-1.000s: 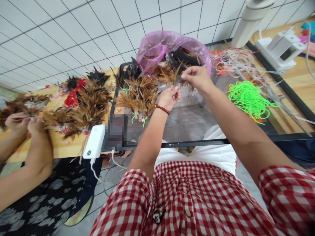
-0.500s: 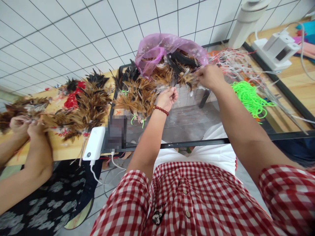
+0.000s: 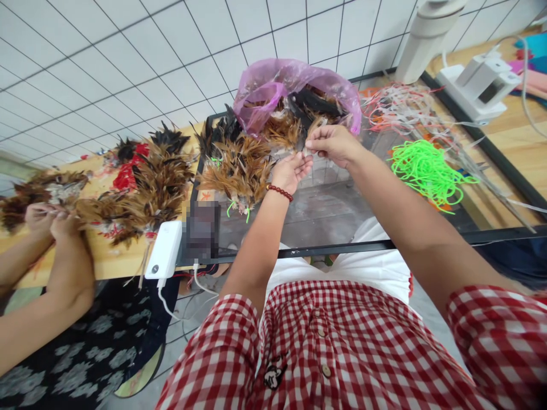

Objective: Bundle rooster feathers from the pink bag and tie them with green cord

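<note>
My left hand (image 3: 292,171), with a red bead bracelet on the wrist, is cupped palm up over the glass table (image 3: 325,213); its fingers curl round something small that I cannot make out. My right hand (image 3: 332,143) hovers just above and right of it, fingertips pinched on a brown feather (image 3: 308,132) beside the mouth of the pink plastic bag (image 3: 273,85). Loose brown and black feathers (image 3: 294,122) fill that bag. A pile of tied brown feather bundles (image 3: 239,168) lies to the left of my left hand.
A tangle of neon green cord (image 3: 425,171) lies right of my hands, pale strings (image 3: 401,108) behind it. A white power bank (image 3: 163,249) sits at the table's near edge. At the left, another person's hands (image 3: 49,219) work on feathers (image 3: 145,188) on a wooden table.
My right hand reached right to the bag's edge, then came back left with a feather to just above my left hand. The left hand stayed nearly still.
</note>
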Available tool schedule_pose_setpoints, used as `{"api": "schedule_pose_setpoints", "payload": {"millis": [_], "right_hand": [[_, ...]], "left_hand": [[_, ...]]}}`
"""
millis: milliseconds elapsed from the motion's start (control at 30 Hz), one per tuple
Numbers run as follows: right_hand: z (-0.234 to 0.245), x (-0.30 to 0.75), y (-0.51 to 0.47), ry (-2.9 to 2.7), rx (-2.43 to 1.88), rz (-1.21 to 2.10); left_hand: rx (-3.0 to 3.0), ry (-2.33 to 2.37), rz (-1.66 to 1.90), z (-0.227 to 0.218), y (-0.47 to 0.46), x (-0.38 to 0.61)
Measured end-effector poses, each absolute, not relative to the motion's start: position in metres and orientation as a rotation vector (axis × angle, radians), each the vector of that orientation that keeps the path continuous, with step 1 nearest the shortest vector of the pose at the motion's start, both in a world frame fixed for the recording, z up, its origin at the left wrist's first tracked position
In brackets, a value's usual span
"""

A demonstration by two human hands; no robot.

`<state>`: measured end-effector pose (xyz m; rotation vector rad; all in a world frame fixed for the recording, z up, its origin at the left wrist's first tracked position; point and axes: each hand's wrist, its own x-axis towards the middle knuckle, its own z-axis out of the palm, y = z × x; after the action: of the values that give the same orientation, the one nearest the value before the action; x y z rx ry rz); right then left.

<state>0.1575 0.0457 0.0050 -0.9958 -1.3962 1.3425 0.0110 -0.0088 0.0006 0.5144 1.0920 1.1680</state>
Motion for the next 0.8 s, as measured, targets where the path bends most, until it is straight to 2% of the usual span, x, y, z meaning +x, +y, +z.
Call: {"api": "schedule_pose_setpoints", "payload": {"millis": [600, 800], "right_hand": [[0.003, 0.152, 0.047, -1.484, -1.030, 1.053], [-0.002, 0.208, 0.078, -1.525, -1.392, 0.551]], "left_hand": [[0.566, 1.058, 1.091, 0.005, -0.012, 0.012], [0.525, 1.094, 1.160, 0.005, -0.010, 0.011]]}}
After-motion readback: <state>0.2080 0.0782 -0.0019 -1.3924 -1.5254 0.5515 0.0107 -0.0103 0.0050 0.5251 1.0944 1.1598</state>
